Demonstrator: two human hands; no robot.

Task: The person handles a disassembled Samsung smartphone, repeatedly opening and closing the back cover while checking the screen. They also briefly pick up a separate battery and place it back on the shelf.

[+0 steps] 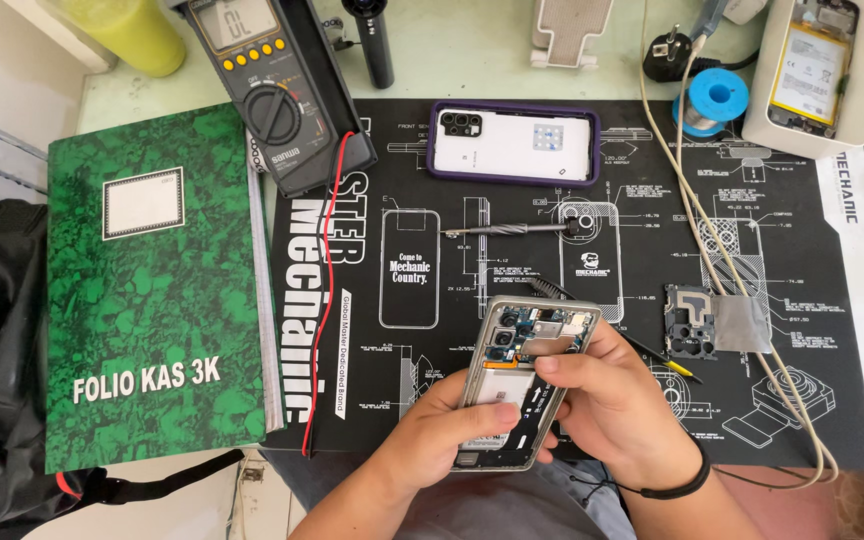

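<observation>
Opened phone (pixel 517 385) low over black mat (pixel 592 250), near its front edge. Left hand (pixel 442 430) grips its lower frame from beneath. Right hand (pixel 607 400) rests fingertips (pixel 552 362) on the internals, pinched narrow. 1 screwdriver (pixel 507 230) lies beyond.

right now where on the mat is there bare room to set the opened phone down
Bare mat lies between the red lead and the opened phone, below the screwdriver. Crowded to the right: the metal cover plate, white cable and solder spool. Both hands hold the phone.
</observation>
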